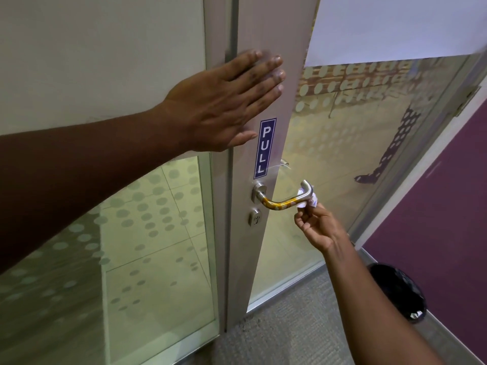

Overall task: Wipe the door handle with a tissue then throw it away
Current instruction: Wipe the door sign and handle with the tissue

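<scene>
The left hand [224, 101] lies flat and fully open against the door [253, 143] in the upper middle of the frame, fingers spread, holding nothing. It seems to be there to steady the door, which stands ajar, so it does not swing while the handle is rubbed. Just below it is a blue PULL sign [264, 148].

In the centre right of the frame the right hand [320, 227] reaches up from below, its fingers pinched closed on a small wad of white tissue [383, 202]. The tissue is pressed against the outer bend of the metal door handle [286, 200], partly wrapped round the far end, so it sits at the fingertips, between them and the handle. Gripping it this tightly probably lets the person slide it along the bar.

A dark bin [398, 291] stands on the floor at the lower right, near the right forearm, likely where the tissue will go; wiping looks to be under way.
</scene>
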